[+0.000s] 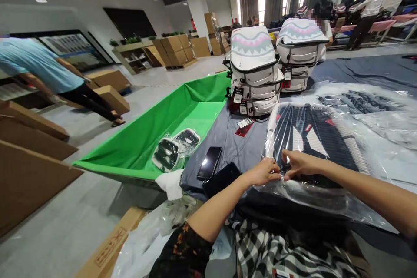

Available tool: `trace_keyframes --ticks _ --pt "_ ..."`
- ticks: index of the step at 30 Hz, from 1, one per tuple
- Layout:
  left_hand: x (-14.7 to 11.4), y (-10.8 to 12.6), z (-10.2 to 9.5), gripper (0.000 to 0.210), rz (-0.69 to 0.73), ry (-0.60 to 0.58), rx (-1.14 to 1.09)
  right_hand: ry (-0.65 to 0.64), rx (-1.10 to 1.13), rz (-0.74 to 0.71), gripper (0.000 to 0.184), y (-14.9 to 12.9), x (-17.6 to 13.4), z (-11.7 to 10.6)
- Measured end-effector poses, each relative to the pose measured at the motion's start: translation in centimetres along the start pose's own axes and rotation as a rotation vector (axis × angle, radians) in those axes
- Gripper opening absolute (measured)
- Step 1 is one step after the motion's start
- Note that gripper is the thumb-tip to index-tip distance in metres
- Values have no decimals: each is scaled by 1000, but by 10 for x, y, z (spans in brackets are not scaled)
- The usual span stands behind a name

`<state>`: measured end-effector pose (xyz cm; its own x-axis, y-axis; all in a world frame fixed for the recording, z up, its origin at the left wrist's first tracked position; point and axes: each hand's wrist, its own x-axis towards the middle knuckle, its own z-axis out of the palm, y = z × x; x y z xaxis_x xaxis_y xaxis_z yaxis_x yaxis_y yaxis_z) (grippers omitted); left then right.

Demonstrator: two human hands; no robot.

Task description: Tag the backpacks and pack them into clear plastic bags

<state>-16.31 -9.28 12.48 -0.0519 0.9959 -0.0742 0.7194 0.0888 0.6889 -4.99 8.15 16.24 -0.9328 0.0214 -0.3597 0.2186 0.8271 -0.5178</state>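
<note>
A dark backpack (329, 139) with white patches, pale edges and small red tags lies flat inside a clear plastic bag (312, 195) on the table in front of me. My left hand (265, 171) is closed, its fingers pinching the near left edge of the bag. Close beside it, my right hand (299, 164) has curled fingers on the same edge; thumb and forefinger form a bent C, and thin film shows around them. Two dark phones, one flat (210, 163) and one partly under my left forearm (221, 180), lie to the left.
Stacked white backpacks (254, 69) with hanging tags stand beyond, next to a second stack (298, 52). A green-lined bin (130, 143) at the left holds wrapped dark pieces (167, 154). More plastic bags (387, 128) lie right. Cardboard boxes (29, 178) and a walking person (48, 65) are left.
</note>
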Motion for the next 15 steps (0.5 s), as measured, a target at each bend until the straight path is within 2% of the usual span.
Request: trace_keyframes --ticks 1,3,5,6,7,9,10,13,15 --pt "-1 -1 1 20 6 8 -3 49 -23 40 38 3 -4 -6" --pt "-2 -3 3 20 20 17 -7 178 -86 104 30 6 -17 -16" --pt "-2 -5 3 20 34 19 -10 303 -179 48 12 5 -35 -16" --pt "-2 -6 3 20 41 19 -10 331 -236 -41 12 4 -44 -9" --pt "-2 -6 4 20 47 18 -11 335 -306 -164 19 3 -53 2" --pt "-2 -6 5 21 53 15 -10 297 -458 -413 32 5 -65 32" --pt "-2 -6 5 21 50 12 -8 283 -524 -488 39 8 -69 49" --pt "-2 -3 4 18 26 4 6 302 -620 -509 50 14 -67 84" --pt "-1 2 -3 17 12 -8 28 263 -577 -466 48 14 -62 84"
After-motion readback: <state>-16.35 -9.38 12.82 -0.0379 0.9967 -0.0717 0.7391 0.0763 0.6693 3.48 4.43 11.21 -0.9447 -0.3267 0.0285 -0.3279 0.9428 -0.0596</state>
